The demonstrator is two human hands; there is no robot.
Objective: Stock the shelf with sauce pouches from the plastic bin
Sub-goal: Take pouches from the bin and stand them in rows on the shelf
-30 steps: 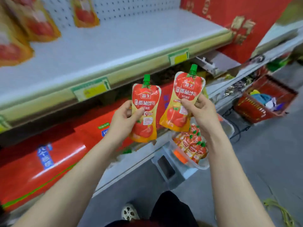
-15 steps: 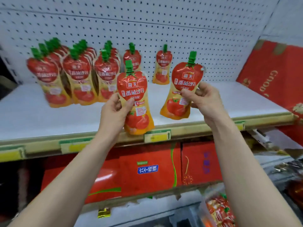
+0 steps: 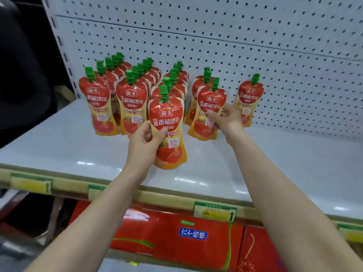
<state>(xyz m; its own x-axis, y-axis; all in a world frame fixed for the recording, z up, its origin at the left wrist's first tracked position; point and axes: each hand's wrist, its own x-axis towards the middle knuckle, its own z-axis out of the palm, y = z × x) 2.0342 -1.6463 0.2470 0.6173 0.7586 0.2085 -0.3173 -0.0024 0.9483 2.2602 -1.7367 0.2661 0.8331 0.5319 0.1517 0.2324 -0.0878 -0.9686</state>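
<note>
so the left hand [image 3: 144,142] is wrapped round one sauce pouch [image 3: 169,122], upright at the middle of the shelf [image 3: 78,150]. The right hand [image 3: 228,116] pinches a second pouch [image 3: 208,107] at its 1 o'clock. Stocked pouches [image 3: 121,95] stand in rows around 11 o'clock, by the pegboard [image 3: 255,46].

Rear pouches [image 3: 119,61]: hidden behind the front row; only the green caps show.
Nearer pouch [image 3: 169,122]: left edge covered by my left hand [image 3: 144,143]; I cannot tell whether its base touches the shelf [image 3: 78,146].
Farther pouch [image 3: 209,107]: right edge behind the fingers of my right hand [image 3: 228,118].
Price tags [image 3: 215,211]: print blurred, unreadable.
Red boxes [image 3: 176,238]: cut off by the bottom edge.
Dark shape [image 3: 23,75]: cut off at the left, unidentifiable.
</note>
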